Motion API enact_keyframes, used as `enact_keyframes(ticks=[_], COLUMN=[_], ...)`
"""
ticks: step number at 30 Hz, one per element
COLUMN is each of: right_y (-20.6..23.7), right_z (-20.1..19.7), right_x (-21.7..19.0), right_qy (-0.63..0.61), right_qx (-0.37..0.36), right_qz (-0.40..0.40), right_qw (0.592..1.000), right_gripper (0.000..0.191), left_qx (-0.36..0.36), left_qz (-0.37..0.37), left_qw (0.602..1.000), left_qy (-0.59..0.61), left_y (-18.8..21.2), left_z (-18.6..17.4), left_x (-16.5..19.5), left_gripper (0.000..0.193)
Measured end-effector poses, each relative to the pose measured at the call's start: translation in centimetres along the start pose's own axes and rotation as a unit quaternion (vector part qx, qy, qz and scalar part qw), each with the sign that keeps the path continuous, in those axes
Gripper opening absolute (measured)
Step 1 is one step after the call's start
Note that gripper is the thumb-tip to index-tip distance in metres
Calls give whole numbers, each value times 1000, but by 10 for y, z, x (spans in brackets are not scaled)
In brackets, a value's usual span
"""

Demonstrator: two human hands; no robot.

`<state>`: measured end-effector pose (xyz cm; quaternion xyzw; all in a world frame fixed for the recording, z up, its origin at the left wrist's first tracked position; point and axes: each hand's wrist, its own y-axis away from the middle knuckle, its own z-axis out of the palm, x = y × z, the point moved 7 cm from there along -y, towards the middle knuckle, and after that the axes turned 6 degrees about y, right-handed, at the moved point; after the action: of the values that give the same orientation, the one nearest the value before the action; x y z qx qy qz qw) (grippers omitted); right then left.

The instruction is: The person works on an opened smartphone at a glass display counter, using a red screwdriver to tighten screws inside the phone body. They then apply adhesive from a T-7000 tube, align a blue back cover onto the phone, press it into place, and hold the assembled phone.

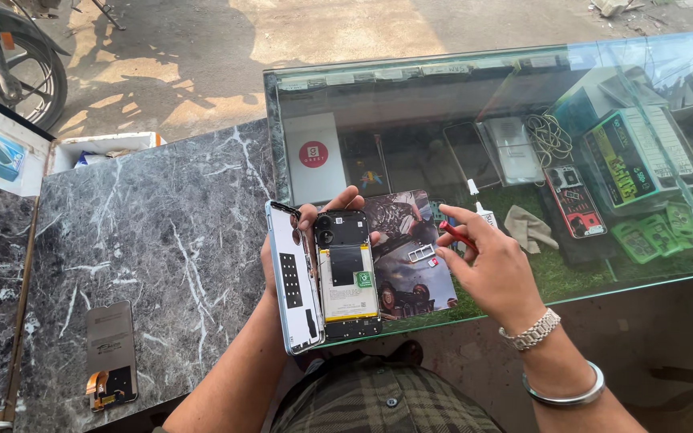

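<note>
Nearest: plaid shirt (pixel 378 401) at the bottom edge, both forearms reaching up from it. R wrist has a metal watch (pixel 532 330) and a bangle (pixel 565 391) lower down the arm.

Left hand (pixel 286 256) is wrapped round an opened phone (pixel 346 274) w/ its back off, battery and camera block showing; fingers curl over the top edge, thumb side hidden. Same hand also holds the pale back cover (pixel 292 277), standing on edge just beside the phone, on its L.

Right hand (pixel 487 273) hovers just R of the phone, thumb and forefinger pinched on a thin red tool (pixel 457 235), tip pointing toward the phone.

Under both hands: a printed mat (pixel 411 256) on the glass counter (pixel 603 96), small metal tray bits lying on it. Cloth (pixel 529 227) and small glue bottle (pixel 479 204) just beyond.

L side: dark marble counter (pixel 162 240) w/ a loose screen panel (pixel 111 353) lying flat, well apart from the hands.

Inside the glass case: boxes, phone cases, coiled cable. Far back: sunlit ground, motorbike wheel (pixel 22 68) top L.
</note>
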<state>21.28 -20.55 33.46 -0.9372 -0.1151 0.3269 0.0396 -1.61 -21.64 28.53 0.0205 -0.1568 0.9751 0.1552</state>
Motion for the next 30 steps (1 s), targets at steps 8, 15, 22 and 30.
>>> enact_keyframes(ticks=[8, 15, 22, 30], right_y=[-20, -39, -42, -44], right_z=[24, 46, 55, 59], right_x=[-36, -45, -43, -46], right_qy=[75, 85, 82, 74], right_qx=[-9, -23, -22, -8], right_qz=[-60, -64, -64, -85], right_qw=[995, 994, 994, 994], right_gripper=[55, 46, 47, 65], left_qx=[-44, 23, 53, 60], left_qz=[-3, 45, 54, 50], left_qw=[999, 998, 996, 996], left_qy=[12, -23, -39, -33], left_y=[-1, -1, -2, -2], left_z=[-10, -12, -14, -19], left_x=[3, 7, 9, 10], left_gripper=[23, 34, 44, 44])
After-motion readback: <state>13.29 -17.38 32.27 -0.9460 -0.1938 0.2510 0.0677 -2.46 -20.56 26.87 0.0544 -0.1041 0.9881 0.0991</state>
